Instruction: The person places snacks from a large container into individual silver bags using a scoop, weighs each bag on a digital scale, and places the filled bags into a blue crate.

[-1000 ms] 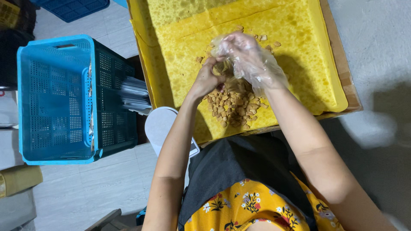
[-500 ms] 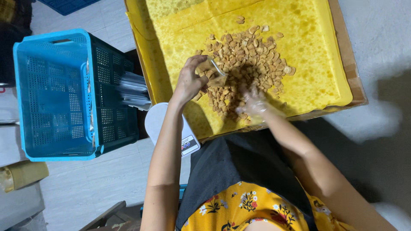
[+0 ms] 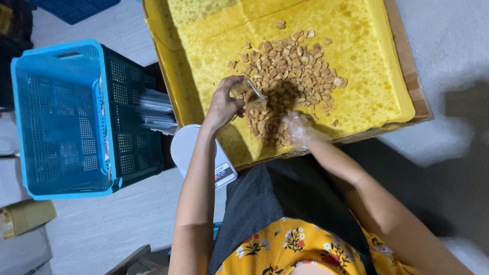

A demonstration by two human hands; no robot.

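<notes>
Head cam: left hand pinching clear bag – right hand blurred, grip unclear, on nuts

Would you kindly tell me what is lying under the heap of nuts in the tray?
The nuts lie on a yellow liner that lines the shallow brown tray. The tray's floor is covered by the liner, so it cannot be seen.

Left hand holding a clear bag over nuts mid-frame; gloved right hand on the pile's lower edge.
</notes>
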